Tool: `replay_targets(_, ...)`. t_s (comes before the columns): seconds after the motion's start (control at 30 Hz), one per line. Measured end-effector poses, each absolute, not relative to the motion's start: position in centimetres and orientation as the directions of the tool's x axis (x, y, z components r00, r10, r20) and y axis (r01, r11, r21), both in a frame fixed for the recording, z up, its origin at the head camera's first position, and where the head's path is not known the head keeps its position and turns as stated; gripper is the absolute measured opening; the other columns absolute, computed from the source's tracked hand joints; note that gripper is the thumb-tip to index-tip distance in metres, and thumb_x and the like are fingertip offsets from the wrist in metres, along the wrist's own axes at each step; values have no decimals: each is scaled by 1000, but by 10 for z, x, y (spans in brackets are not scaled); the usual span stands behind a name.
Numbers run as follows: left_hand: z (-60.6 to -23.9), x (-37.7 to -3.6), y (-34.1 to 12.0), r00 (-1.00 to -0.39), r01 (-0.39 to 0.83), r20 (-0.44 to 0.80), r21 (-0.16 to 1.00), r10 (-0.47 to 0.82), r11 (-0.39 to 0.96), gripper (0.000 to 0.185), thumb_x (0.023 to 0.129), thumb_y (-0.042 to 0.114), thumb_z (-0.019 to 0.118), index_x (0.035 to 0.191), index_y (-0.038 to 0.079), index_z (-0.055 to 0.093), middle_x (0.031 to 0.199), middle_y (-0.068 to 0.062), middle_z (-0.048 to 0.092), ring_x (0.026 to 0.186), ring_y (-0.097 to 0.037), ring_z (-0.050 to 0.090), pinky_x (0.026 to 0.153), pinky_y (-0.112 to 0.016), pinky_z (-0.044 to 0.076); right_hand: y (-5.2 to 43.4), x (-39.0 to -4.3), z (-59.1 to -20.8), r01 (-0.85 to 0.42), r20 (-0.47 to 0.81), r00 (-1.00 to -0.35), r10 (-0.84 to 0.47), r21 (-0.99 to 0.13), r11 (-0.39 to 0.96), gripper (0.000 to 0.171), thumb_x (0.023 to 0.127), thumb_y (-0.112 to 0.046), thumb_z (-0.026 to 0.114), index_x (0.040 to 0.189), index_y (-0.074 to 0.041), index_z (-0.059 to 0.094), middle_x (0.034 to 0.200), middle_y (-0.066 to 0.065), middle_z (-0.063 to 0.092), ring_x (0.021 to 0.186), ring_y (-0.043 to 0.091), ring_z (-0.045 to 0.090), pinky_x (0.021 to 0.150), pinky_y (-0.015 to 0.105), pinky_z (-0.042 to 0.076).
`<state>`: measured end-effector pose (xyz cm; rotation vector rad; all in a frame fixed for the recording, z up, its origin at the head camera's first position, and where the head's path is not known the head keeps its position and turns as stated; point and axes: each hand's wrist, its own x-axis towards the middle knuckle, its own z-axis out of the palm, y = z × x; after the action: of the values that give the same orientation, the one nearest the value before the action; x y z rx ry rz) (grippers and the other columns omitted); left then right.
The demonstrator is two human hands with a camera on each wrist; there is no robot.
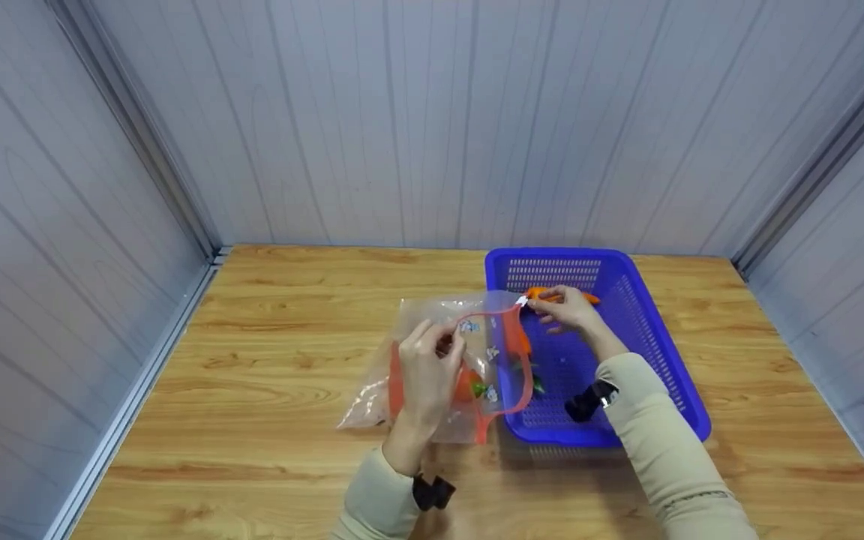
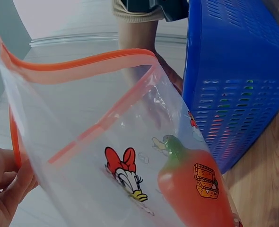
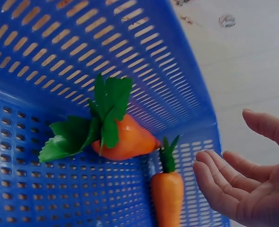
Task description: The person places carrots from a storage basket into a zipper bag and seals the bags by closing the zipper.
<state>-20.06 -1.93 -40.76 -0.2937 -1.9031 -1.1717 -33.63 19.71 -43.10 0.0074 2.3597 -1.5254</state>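
A clear zip bag [image 1: 439,442] with an orange-red zip edge and printed cartoon figures lies tilted against the basket's left side, its mouth spread wide. My left hand [image 1: 426,367] pinches the bag's rim between thumb and fingers. Inside the bag is a red pepper-shaped vegetable [image 2: 184,182] with a green stem. My right hand [image 1: 571,311] is over the basket, close to the bag's far corner. In the right wrist view its fingers [image 3: 229,182] are loosely bent, thumb apart, with nothing between them. Below it in the basket lies a carrot [image 3: 168,198] with a green top.
The blue perforated basket [image 1: 661,330] stands on the wooden table [image 1: 274,352] at the right. An orange root vegetable [image 3: 130,139] with broad green leaves also lies in it. Pale panel walls [image 1: 432,120] enclose the table at the back and sides.
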Motion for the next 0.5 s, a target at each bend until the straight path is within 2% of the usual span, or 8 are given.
replay_targets(0.1, -408, -200, -19, -614, 581, 757, 624, -222, 522, 9, 68, -9, 62, 75, -3, 66, 67, -7, 57, 58, -14, 55, 51, -19, 48, 197, -339, -437, 232, -330, -930, -163, -868, 438, 53, 86, -20, 55, 126, 9, 34, 121, 30, 44, 101, 39, 51, 81, 48, 45)
replay_targets(0.2, -407, -200, -18, -618, 579, 754, 628, -222, 519, 9, 69, -9, 62, 75, -3, 66, 68, -7, 57, 59, -15, 55, 51, -19, 48, 197, -341, -443, 262, -364, -919, -149, -849, 459, 55, 86, -21, 55, 128, 8, 33, 122, 30, 43, 106, 42, 47, 83, 49, 44)
replay_targets(0.33, -407, -200, -18, -621, 580, 753, 628, -218, 518, 8, 70, -8, 62, 75, -3, 65, 68, -7, 58, 59, -14, 55, 51, -19, 48, 197, -343, -451, 263, -377, -916, -136, -822, 506, 56, 86, -25, 57, 126, 9, 36, 119, 29, 45, 103, 40, 49, 80, 47, 46)
replay_targets(0.5, -408, -201, -17, -609, 582, 763, 615, -215, 532, 6, 71, -7, 61, 72, -2, 65, 66, -5, 56, 56, -12, 53, 50, -18, 47, 195, -346, -461, 284, -403, -908, -113, -791, 542, 58, 83, -28, 59, 123, 8, 37, 107, 20, 49, 90, 32, 54, 75, 44, 49)
